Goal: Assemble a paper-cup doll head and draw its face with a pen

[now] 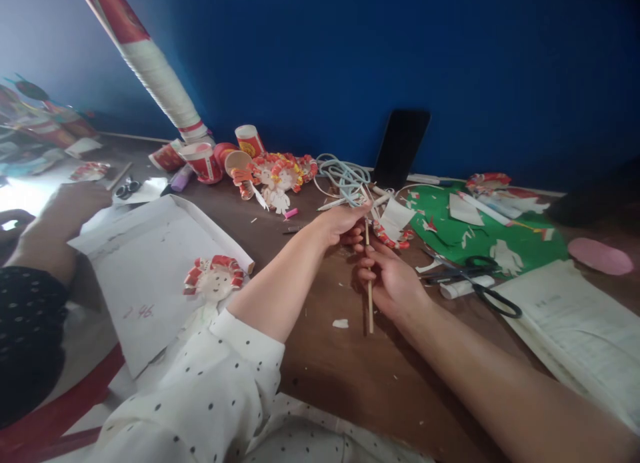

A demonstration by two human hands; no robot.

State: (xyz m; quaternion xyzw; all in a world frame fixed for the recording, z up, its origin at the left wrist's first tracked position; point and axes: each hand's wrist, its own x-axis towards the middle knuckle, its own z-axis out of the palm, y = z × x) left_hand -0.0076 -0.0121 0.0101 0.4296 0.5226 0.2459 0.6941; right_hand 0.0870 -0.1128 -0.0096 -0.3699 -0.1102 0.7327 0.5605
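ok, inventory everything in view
wall: one, blue, back
table: one, brown, below
phone: one, black, back
pole: one, mostly white, upper left
cups: several, red, back left
cords: one bundle, pale blue, back
tray: one, white, left
cutouts: several, red and white, scattered
sheet: one, green, right
scissors: a clear pair, black-handled, right
pad: one, white, right
scraps: many, mostly white, scattered
oval: one, pink, right
stick: one, tan, centre
other person's sleeve: one, dark, left
left hand: one, bare, by stick
right hand: one, bare, around stick
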